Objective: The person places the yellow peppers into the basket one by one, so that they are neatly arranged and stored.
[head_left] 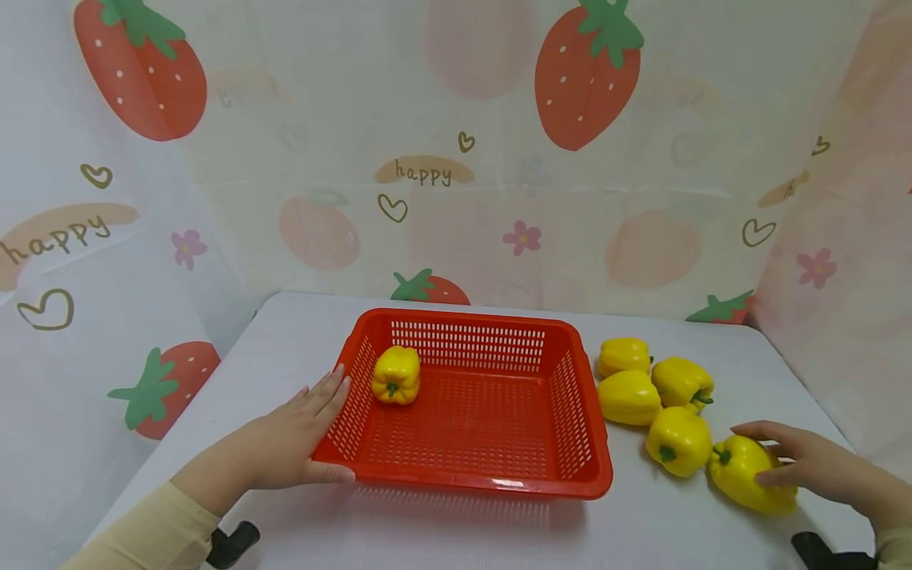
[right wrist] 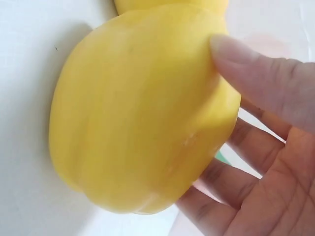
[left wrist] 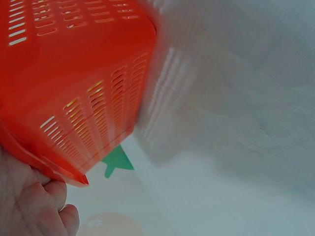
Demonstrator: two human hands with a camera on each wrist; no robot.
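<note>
A red plastic basket (head_left: 470, 481) with slotted walls stands on the white table, holding one yellow bell pepper (head_left: 397, 374) at its left side. My left hand (head_left: 288, 439) rests on the basket's left rim, fingers extended along it and thumb at the front corner. At the far right, my right hand (head_left: 812, 467) holds another yellow bell pepper (head_left: 744, 475) on its side, green stem toward the basket. In the right wrist view, the thumb presses one side of this pepper (right wrist: 138, 113) and the fingers lie around the other.
Several more yellow bell peppers lie clustered right of the basket, among them a near one (head_left: 678, 443) and one close to the basket wall (head_left: 628, 397). White cloth (head_left: 427, 229) printed with strawberries hangs behind and beside the table.
</note>
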